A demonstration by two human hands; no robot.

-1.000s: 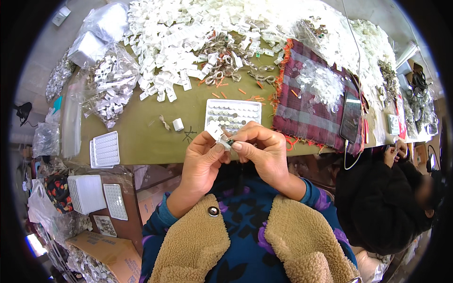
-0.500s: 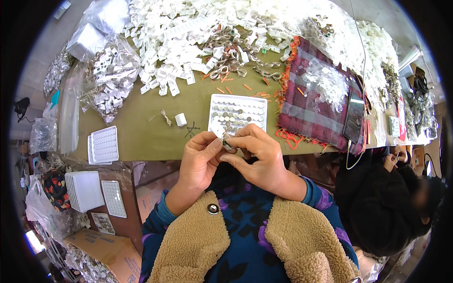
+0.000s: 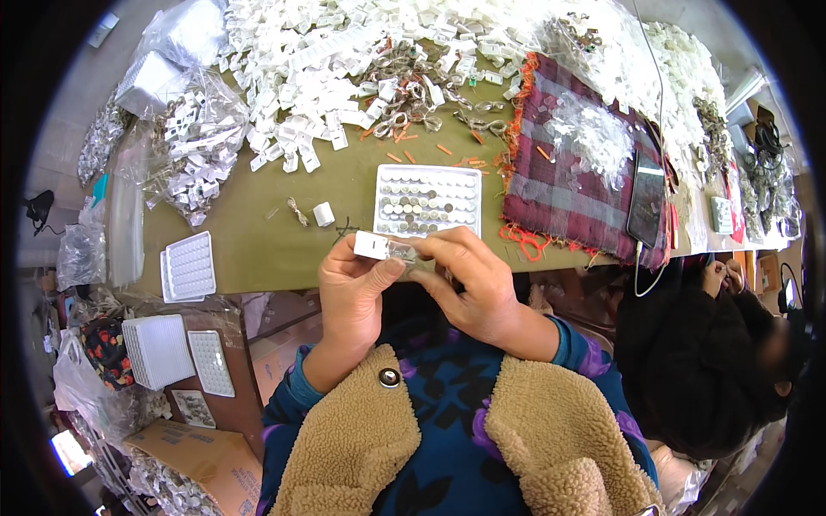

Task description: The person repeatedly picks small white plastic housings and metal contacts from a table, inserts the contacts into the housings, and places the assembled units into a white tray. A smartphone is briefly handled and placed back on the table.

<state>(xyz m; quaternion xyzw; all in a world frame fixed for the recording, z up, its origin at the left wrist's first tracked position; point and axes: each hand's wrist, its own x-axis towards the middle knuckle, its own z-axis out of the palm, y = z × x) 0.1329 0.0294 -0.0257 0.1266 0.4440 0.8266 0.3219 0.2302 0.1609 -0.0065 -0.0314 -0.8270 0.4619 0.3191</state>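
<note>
Between finger and thumb of my left hand (image 3: 351, 291) is a small white plastic case (image 3: 371, 245) with a clear part (image 3: 401, 251) at its right end. My right hand (image 3: 473, 282) is closed at that clear end; its fingertips partly hide what they pinch. Just beyond my hands lies a white tray (image 3: 379, 205) with rows of round pockets, several holding silvery discs like button cells. Left of the tray, a white block-like piece (image 3: 323, 214) and a small bundle of wire (image 3: 298, 211) rest on the green table.
White plastic cases (image 3: 301, 103) are heaped at the back, beside tangled wire bundles (image 3: 413, 82) and orange strips (image 3: 444, 149). A plaid cloth (image 3: 551, 202) bears clear pieces and a phone (image 3: 645, 202). Pocketed trays (image 3: 189, 265) lie left. Another person (image 3: 688, 370) sits right.
The white case in my left hand has turned, so its long side and clear end now show. My left hand has shifted slightly left; the right stays close to it.
</note>
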